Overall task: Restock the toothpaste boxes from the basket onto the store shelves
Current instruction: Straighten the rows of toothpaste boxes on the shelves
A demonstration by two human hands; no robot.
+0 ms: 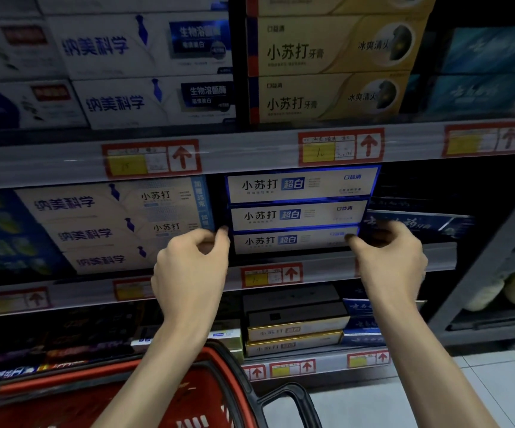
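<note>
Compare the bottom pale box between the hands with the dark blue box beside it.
The bottom pale box is cream with a blue border; the dark blue box is navy all over. The pale box sits square under two matching boxes; the dark blue box lies skewed. The left hand and right hand pinch the pale box's ends; the right hand overlaps the dark blue box. Both are long boxes on one shelf.

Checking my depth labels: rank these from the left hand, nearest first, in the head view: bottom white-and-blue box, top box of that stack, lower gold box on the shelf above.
1. Bottom white-and-blue box: left hand at its left end.
2. Top box of the stack: two boxes higher.
3. Lower gold box: shelf above, to the right.
</note>
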